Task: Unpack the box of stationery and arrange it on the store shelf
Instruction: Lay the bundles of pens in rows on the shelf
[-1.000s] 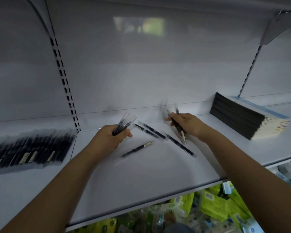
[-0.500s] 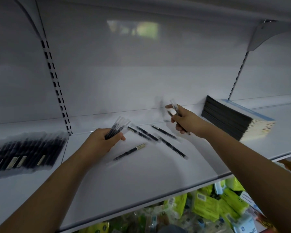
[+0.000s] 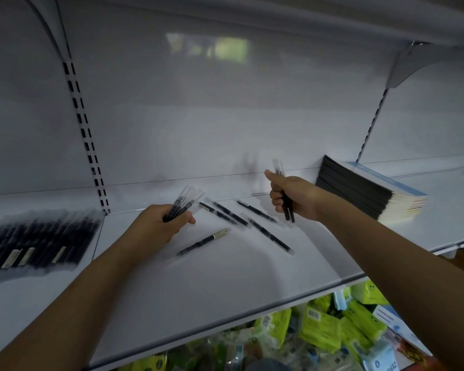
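1. Since half a second ago, the right hand is lifting clear of the white shelf, turning the pens it is gripping from a slant to nearly upright.
2. That right hand is curling its fingers round a couple of black pens in clear sleeves, one sleeve tip poking above the thumb and the dark ends hanging below the fist.
3. Across from it, the left hand is clutching a fanned bundle of sleeved pens, their clear tips pointing up and away toward the back wall, much as it was a moment earlier.
4. Both hands are staying apart, each closed on its own pens.
5. Between the two hands, loose pens are lying scattered on the shelf at differing angles; I am counting about five, one of them, with a pale label end, sitting nearest the left hand's thumb.
6. Further to the left of the left hand, a blurred row of black pens is lying side by side on the neighbouring shelf section.
7. Just beyond the right hand, a leaning stack of dark-spined notebooks is resting on the shelf.
8. Below both forearms, under the shelf edge, green packets are showing in a heap.
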